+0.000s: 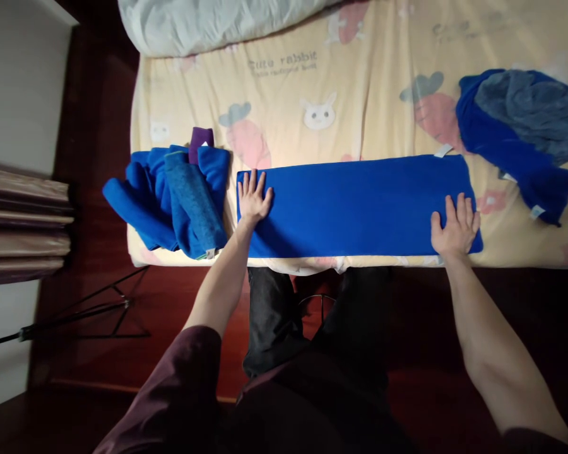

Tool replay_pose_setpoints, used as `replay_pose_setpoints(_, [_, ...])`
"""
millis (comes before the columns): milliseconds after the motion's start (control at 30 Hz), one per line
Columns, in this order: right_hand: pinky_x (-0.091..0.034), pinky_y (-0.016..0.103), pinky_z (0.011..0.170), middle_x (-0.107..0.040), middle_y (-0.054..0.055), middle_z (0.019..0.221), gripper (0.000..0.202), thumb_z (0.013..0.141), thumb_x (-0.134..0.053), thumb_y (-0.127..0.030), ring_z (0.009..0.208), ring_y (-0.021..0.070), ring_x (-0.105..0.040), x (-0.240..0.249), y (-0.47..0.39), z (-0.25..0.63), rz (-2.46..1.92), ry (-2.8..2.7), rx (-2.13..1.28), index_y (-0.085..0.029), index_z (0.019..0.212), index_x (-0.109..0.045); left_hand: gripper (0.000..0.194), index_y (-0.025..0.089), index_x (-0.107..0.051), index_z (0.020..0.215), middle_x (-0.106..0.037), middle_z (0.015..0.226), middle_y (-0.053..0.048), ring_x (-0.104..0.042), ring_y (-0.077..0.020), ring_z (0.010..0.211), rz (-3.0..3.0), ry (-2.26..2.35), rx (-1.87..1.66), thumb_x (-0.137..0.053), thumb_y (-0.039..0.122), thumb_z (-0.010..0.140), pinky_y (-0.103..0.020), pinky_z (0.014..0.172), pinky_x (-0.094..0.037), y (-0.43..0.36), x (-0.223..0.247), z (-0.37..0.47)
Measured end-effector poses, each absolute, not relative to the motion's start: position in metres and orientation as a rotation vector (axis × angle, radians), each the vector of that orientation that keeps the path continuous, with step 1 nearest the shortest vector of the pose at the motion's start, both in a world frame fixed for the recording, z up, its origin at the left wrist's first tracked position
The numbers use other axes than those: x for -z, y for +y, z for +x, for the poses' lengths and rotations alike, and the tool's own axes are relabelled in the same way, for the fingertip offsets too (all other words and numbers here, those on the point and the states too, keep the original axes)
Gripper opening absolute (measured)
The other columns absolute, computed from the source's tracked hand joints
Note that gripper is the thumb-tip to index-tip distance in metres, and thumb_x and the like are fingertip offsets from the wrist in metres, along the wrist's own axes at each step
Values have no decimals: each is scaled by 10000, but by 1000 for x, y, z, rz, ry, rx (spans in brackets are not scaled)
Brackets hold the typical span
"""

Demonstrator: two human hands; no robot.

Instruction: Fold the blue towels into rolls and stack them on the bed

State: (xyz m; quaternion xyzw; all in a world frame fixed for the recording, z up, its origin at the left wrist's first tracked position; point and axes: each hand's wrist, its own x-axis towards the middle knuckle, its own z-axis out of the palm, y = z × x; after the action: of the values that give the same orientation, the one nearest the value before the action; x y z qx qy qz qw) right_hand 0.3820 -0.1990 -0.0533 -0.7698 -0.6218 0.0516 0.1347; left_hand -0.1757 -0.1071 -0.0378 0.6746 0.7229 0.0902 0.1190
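A blue towel [355, 205] lies flat in a long strip along the near edge of the bed, a small white tag at its far right edge. My left hand [254, 200] rests on the towel's left end, fingers spread. On its right end my right hand [455, 224] lies flat, fingers apart. Neither hand grips anything. Left of the towel is a pile of rolled blue cloths [170, 195], with a purple cloth [199, 140] showing at its top. A crumpled blue cloth [483, 126] lies at the right, with a grey-blue cloth [525, 107] heaped on it.
The bed has a yellow sheet [284, 94] printed with rabbits and carrots. A pale quilt [208, 25] covers its far left part. On the floor at left stands a black tripod [118, 306], near a striped curtain [23, 227]. My legs are close to the bed edge.
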Motion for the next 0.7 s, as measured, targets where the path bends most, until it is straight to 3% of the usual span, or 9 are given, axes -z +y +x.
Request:
replay_pose_setpoints(200, [-181, 604, 1378, -280, 119, 1815, 661, 1098, -345, -424, 1704, 291, -232, 54, -197, 382, -2310, -1803, -140, -173, 1705, -416, 751, 76, -333, 1720, -166, 1833, -155, -68, -334, 1726, 1915, 2189, -236, -312, 481, 1088, -613, 1390, -41, -125, 28, -195])
replay_pose_setpoints(300, [-168, 571, 1388, -250, 101, 1826, 650, 1118, -319, -422, 1711, 267, -206, 54, -197, 383, -2331, -1838, -140, -185, 1721, -385, 737, 139, -369, 1720, -174, 1837, -117, -40, -325, 1728, 2012, 2090, -318, -321, 500, 1080, -624, 1391, -47, -179, 31, -175])
replay_pose_setpoints(433, [-154, 557, 1393, -211, 83, 1839, 654, 1130, -281, -426, 1720, 253, -167, 51, -198, 385, -2375, -1878, -137, -202, 1743, -336, 718, 225, -391, 1722, -245, 1824, -77, -142, -304, 1719, 1974, 2023, -348, -334, 494, 1058, -582, 1403, -98, -243, 39, -164])
replay_pose_setpoints(700, [-135, 657, 1371, -229, 133, 1829, 674, 1112, -255, -383, 1718, 332, -160, 41, -188, 355, -2465, -1747, -178, -149, 1740, -333, 715, 257, -478, 1674, -351, 1786, -53, -268, -302, 1688, 1878, 2086, -549, -416, 452, 989, -565, 1403, -149, -250, 45, -167])
